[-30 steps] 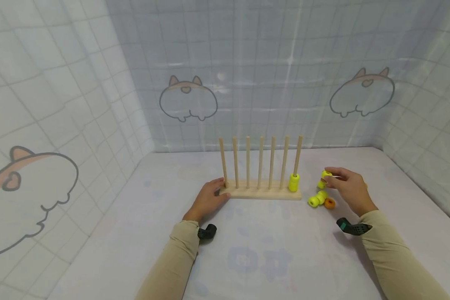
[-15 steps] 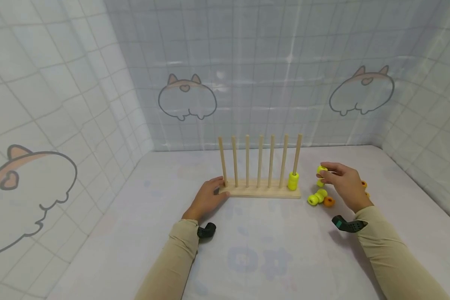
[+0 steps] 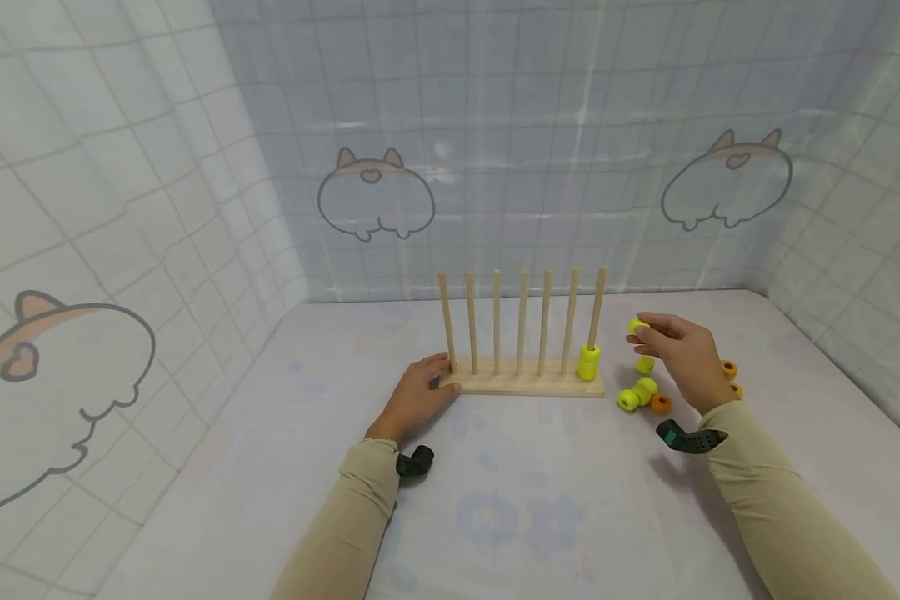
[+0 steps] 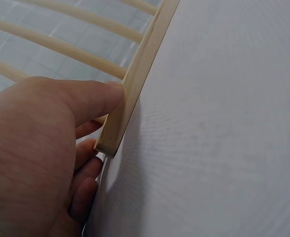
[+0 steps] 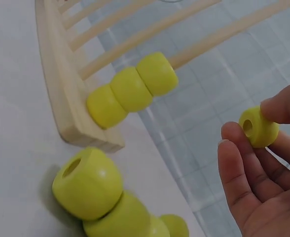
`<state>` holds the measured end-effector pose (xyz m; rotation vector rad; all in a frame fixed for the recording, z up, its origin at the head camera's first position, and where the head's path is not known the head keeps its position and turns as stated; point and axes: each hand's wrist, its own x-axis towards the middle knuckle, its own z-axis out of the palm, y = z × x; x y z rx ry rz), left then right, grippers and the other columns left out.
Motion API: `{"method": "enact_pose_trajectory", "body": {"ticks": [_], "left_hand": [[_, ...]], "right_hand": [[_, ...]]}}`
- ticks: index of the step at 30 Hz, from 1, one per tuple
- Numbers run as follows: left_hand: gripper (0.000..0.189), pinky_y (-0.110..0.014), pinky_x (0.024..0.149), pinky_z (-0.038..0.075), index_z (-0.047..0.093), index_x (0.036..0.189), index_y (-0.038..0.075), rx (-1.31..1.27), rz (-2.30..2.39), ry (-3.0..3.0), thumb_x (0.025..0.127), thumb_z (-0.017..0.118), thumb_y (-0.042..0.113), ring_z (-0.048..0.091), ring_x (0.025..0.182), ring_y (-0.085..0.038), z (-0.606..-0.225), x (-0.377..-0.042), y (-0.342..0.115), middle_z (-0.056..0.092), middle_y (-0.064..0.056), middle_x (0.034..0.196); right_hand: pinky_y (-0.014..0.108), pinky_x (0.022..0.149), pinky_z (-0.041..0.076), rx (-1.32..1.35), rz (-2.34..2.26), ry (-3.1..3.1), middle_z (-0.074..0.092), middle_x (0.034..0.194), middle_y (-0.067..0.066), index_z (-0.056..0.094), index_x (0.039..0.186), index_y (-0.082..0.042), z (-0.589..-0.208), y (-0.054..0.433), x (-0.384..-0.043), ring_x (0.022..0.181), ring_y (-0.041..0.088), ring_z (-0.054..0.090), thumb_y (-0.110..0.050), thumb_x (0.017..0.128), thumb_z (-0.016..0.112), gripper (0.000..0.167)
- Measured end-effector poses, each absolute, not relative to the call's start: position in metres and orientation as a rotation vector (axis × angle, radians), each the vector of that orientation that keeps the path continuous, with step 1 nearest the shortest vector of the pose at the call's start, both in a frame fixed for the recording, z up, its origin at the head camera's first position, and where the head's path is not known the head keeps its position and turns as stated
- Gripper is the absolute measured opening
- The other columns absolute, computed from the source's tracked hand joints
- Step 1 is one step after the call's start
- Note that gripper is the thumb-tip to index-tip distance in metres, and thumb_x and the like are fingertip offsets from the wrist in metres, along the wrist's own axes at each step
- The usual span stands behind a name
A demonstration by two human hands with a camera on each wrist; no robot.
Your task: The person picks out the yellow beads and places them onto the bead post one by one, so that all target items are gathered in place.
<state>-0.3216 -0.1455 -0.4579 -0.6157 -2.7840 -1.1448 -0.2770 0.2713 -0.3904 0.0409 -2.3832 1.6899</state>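
Note:
A wooden peg rack (image 3: 525, 386) stands on the table with several upright pegs. My left hand (image 3: 412, 398) grips its left end, thumb on the front edge, other fingers behind. Three yellow beads (image 5: 130, 90) are stacked on the rightmost peg, down at the base. Right of the rack, my right hand (image 3: 684, 357) holds a yellow bead (image 5: 259, 132) in the air, pinched between thumb and fingers. In the right wrist view, the hole of that bead faces the rack side. Below this hand, several loose yellow beads (image 3: 628, 400) lie on the table.
An orange bead (image 3: 661, 403) lies beside the loose yellow ones. More orange beads (image 3: 729, 369) sit to the right of my right wrist, partly hidden by it. A tile-patterned sheet (image 3: 495, 167) forms walls behind and at both sides of the table.
My right hand has lifted the yellow bead up and slightly left. Orange beads behind the right wrist have come into view. The left hand stays on the rack.

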Motion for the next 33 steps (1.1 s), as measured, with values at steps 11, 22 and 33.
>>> {"method": "enact_pose_trajectory", "body": {"ticks": [11, 22, 33], "left_hand": [[0.052, -0.050, 0.117, 0.028, 0.059, 0.140, 0.003, -0.604, -1.123, -2.794, 0.095, 0.067, 0.027, 0.037, 0.142, -0.036, -0.456, -0.322, -0.146, 0.047, -0.010, 0.152], [0.051, -0.049, 0.117, 0.028, 0.059, 0.140, 0.004, -0.609, -1.111, -2.801, 0.095, 0.068, 0.028, 0.037, 0.142, -0.035, -0.458, -0.322, -0.146, 0.046, -0.009, 0.152], [0.052, -0.048, 0.117, 0.029, 0.059, 0.139, 0.003, -0.634, -1.114, -2.779, 0.094, 0.069, 0.027, 0.038, 0.141, -0.035, -0.459, -0.323, -0.146, 0.048, -0.010, 0.151]], "right_hand": [[0.024, 0.086, 0.056, 0.098, 1.855, -2.178, 0.064, 0.121, 0.008, 0.055, 0.139, 0.002, -0.376, 0.260, -0.290, 0.100, 0.011, 0.069, -0.031, 0.101, 0.062, 0.051], [0.026, 0.087, 0.057, 0.172, 1.955, -2.044, 0.061, 0.124, 0.014, 0.057, 0.136, 0.005, -0.362, 0.252, -0.296, 0.099, 0.013, 0.070, -0.023, 0.100, 0.064, 0.046], [0.028, 0.086, 0.057, 0.198, 2.042, -1.959, 0.066, 0.116, 0.013, 0.058, 0.133, 0.007, -0.350, 0.248, -0.301, 0.098, 0.016, 0.071, -0.014, 0.097, 0.068, 0.043]]}}
